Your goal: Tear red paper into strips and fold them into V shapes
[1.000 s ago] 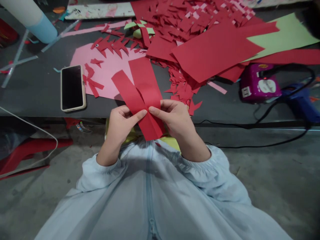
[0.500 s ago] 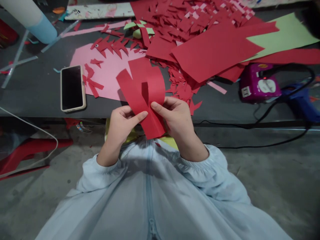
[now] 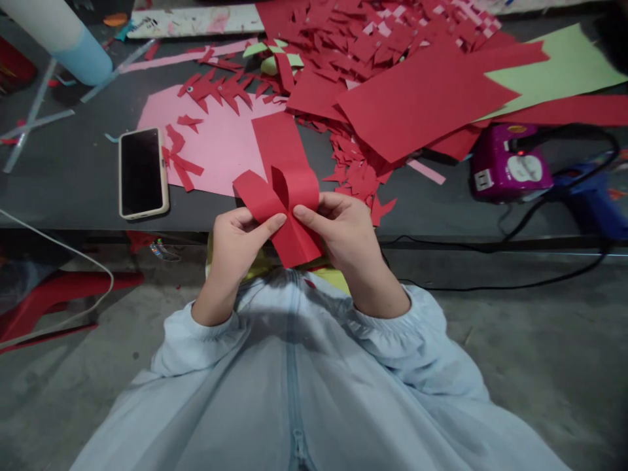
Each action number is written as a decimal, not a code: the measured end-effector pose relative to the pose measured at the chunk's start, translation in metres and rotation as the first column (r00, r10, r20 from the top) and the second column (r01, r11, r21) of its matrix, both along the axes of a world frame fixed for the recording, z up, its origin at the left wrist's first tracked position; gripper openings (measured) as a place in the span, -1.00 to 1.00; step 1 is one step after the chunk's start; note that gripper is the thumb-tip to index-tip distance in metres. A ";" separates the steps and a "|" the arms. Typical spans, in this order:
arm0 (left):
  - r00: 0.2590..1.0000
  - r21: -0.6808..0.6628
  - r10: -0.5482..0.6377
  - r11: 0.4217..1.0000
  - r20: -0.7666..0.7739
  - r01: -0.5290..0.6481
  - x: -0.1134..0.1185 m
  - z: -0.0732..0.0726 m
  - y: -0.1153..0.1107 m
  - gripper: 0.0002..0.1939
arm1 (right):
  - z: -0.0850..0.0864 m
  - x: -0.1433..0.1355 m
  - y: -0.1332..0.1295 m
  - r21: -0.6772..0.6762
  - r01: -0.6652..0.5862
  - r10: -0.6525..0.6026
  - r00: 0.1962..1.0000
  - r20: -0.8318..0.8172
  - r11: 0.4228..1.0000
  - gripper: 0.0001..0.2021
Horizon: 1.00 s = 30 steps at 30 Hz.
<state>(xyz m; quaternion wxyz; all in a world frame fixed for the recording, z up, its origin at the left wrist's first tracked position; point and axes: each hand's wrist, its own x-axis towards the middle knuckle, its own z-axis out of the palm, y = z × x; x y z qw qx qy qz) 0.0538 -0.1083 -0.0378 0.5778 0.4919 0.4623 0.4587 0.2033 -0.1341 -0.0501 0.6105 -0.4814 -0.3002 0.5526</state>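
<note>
As two hands [image 3: 234, 247] pinch paper [image 3: 294, 247], one phone [image 3: 140, 171]

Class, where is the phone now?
In the head view, the phone is at left on the dark table, by the pink sheet, left of the left hand.

Cable [image 3: 520, 226] seemingly across rightward path

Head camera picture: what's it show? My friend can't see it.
A left hand and right hand pinch a curling piece of red paper. On the dark table beyond lie a phone, pink paper and red scraps.
</note>
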 end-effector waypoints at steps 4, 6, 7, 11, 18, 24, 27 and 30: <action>0.998 0.081 0.054 0.995 0.017 -0.055 0.000 -0.004 0.001 -0.85 | 0.004 0.001 0.001 0.003 0.045 -0.045 0.999 -0.003 0.999 -0.74; 0.997 0.112 0.073 0.991 0.007 -0.074 -0.001 -0.005 0.003 -0.85 | 0.007 0.003 0.001 -0.043 -0.013 0.013 1.000 -0.009 0.999 -0.70; 0.996 0.124 0.085 0.989 0.001 -0.084 -0.002 -0.006 0.004 -0.85 | 0.007 0.004 0.001 -0.071 -0.051 0.050 0.999 -0.012 0.996 -0.69; 0.998 0.111 0.066 0.992 -0.003 -0.065 -0.003 -0.003 0.004 -0.80 | 0.007 0.007 0.000 -0.073 -0.089 0.089 0.996 -0.010 0.993 -0.69; 0.996 -0.011 -0.094 0.995 0.001 0.094 -0.003 -0.002 0.003 -0.74 | 0.007 0.009 0.001 0.002 -0.058 0.058 0.998 0.004 0.998 -0.74; 0.999 0.003 -0.042 0.999 -0.019 0.042 -0.001 0.000 0.002 -0.74 | 0.007 0.007 0.000 -0.063 -0.096 0.096 0.995 -0.010 0.993 -0.70; 1.000 0.025 -0.013 1.000 -0.019 0.013 0.001 -0.001 0.001 -0.77 | 0.005 0.004 0.000 -0.034 -0.058 0.057 0.998 -0.027 0.998 -0.71; 0.999 0.057 0.025 0.998 -0.029 -0.024 0.002 -0.002 0.000 -0.80 | 0.001 0.001 -0.001 -0.018 -0.019 0.018 0.999 -0.046 1.000 -0.72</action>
